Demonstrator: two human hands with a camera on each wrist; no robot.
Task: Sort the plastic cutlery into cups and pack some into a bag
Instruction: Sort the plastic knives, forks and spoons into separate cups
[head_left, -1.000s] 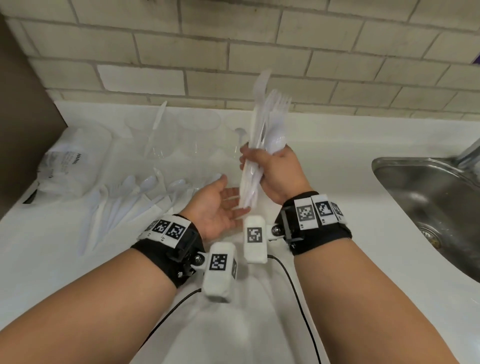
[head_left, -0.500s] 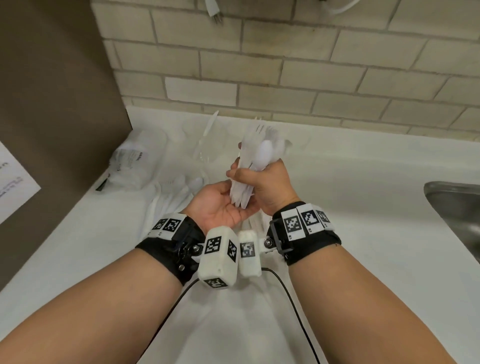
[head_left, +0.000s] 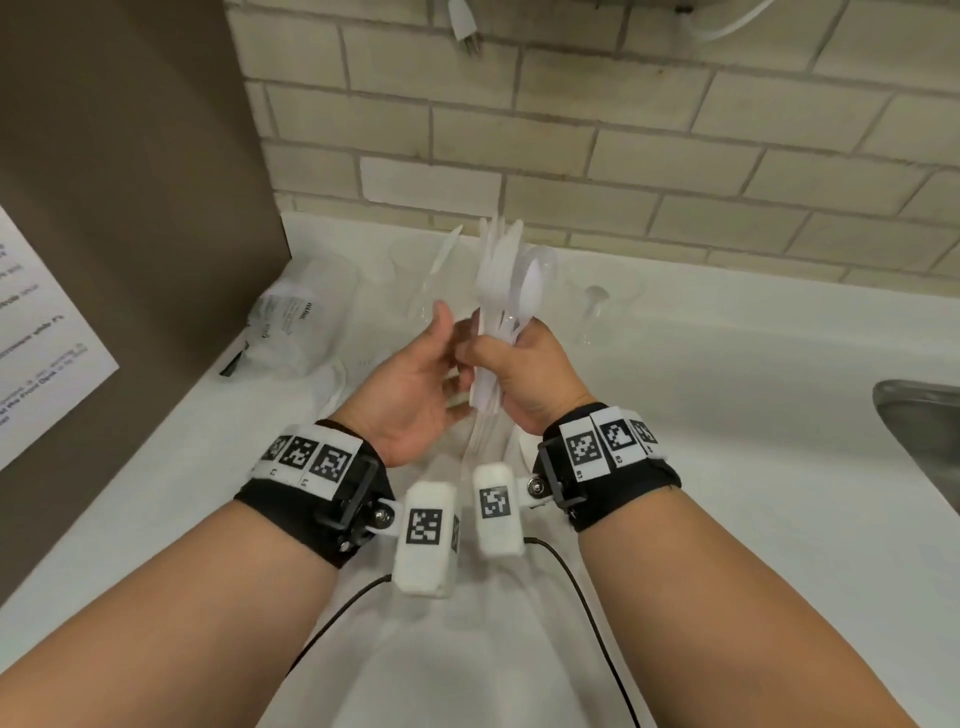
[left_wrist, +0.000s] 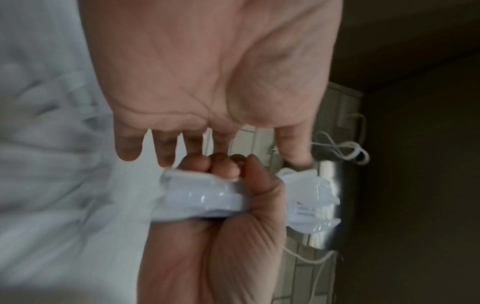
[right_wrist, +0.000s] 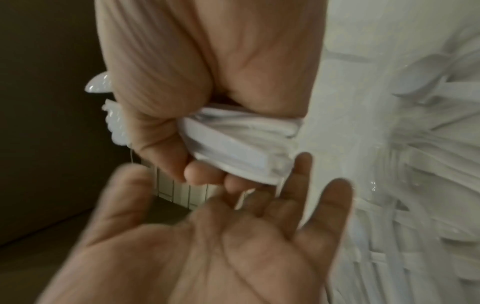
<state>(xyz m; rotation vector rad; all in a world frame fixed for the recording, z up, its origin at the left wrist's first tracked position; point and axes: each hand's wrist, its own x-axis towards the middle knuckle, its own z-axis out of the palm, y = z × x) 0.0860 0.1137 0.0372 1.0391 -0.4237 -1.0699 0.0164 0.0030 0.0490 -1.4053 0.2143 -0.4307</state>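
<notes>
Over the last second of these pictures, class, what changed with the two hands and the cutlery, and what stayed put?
The left hand rose from below the bundle of cutlery to alongside it, fingers straight beside the handles, gripping nothing. The right hand kept gripping the bundle upright. The head camera swung left, leaving only the sink's edge visible. The bag and the cup with one knife stayed in place.

Cutlery bundle (head_left: 501, 291): glossy white plastic. Counter (head_left: 727, 415): smooth white. Behind the counter, wall (head_left: 571, 130): matt beige brick.
</notes>
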